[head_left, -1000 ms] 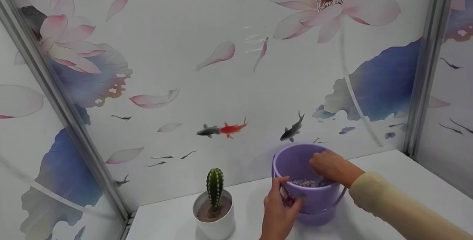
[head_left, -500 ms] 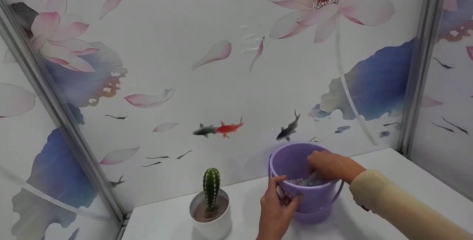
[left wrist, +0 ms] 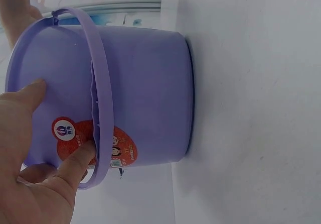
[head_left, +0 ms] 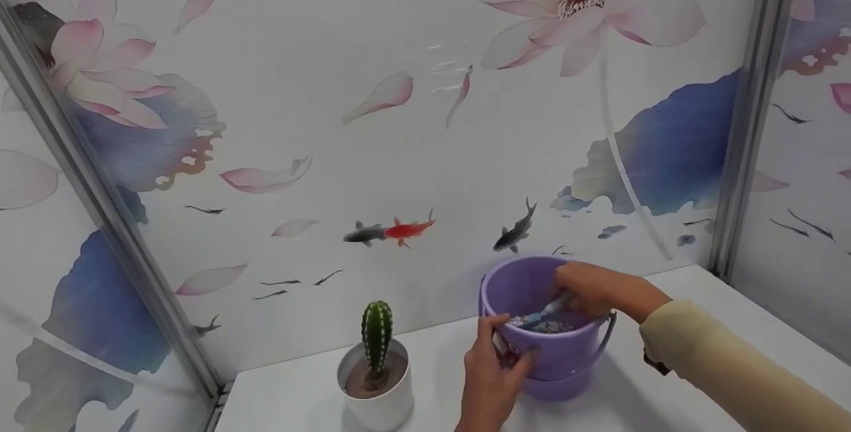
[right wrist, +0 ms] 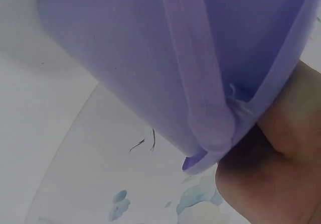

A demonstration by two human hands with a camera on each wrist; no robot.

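A purple bucket (head_left: 565, 359) stands upright on the white table, with small pale gravel (head_left: 555, 327) inside. My left hand (head_left: 488, 375) holds its near left side: one finger lies at the rim, and the thumb presses lower by the hanging handle (left wrist: 103, 98) and the red sticker (left wrist: 120, 146). My right hand (head_left: 592, 289) reaches over the far right rim and grips the pale handle of a small shovel (head_left: 546, 309), whose bluish end is in the gravel. In the right wrist view, the bucket wall hides the shovel and most of the right hand (right wrist: 281, 179).
Left of the bucket, a green cactus (head_left: 377, 339) stands in a white pot (head_left: 379, 409) on the white table (head_left: 292, 399). Behind the table rises a white panel wall (head_left: 319, 86) printed with lotus flowers and fish, framed by metal posts (head_left: 751, 119).
My right hand has moved slightly up and right, and more of the shovel shows above the gravel, tilted toward the left rim. The left hand keeps its hold. The view has shifted slightly.
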